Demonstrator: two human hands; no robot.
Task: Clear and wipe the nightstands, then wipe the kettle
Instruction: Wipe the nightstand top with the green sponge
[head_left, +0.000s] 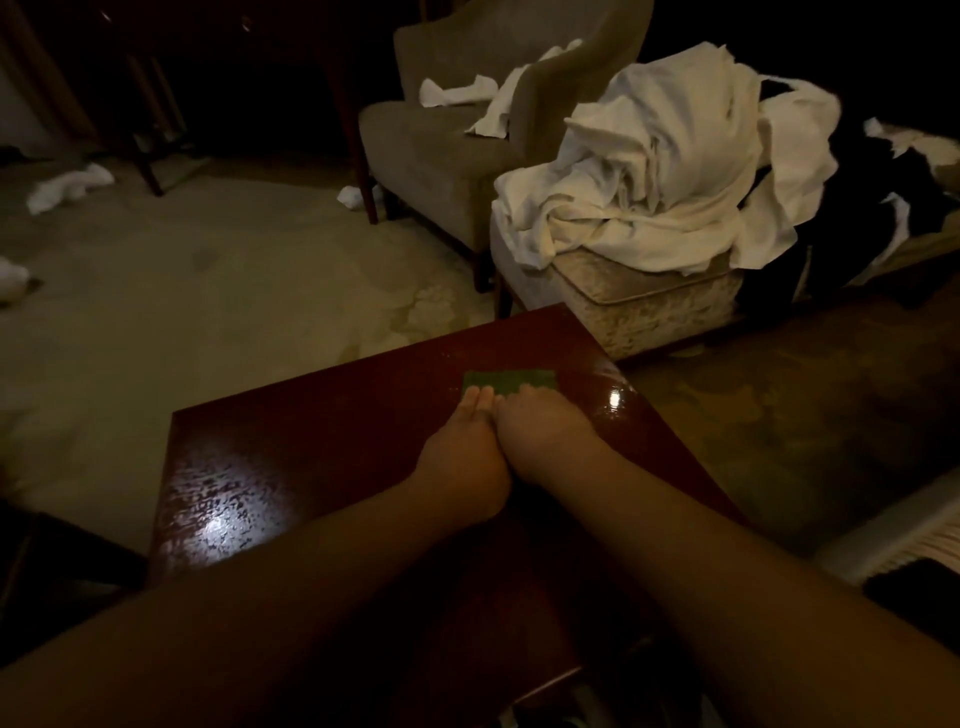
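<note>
Our left hand (470, 431) and right hand (540, 426) lie side by side, touching, fingers straight and pressed flat on the green cloth (509, 382). The cloth sits near the nightstand's (311, 457) far edge, just ahead of our fingertips, its long axis running left to right. Nothing else shows on the glossy top. Beyond stand a chair (441, 140) and piled linen (660, 156).

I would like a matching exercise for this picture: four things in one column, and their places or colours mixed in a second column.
Things:
1. flat green cloth
2. glossy dark red wooden nightstand
3. heap of white linen
4. beige upholstered armchair

Places:
a. piled on the mattress corner
b. under both hands' fingers
c. behind the nightstand, left of the bed
d. bears the cloth

Pairs: 1-b, 2-d, 3-a, 4-c
</note>
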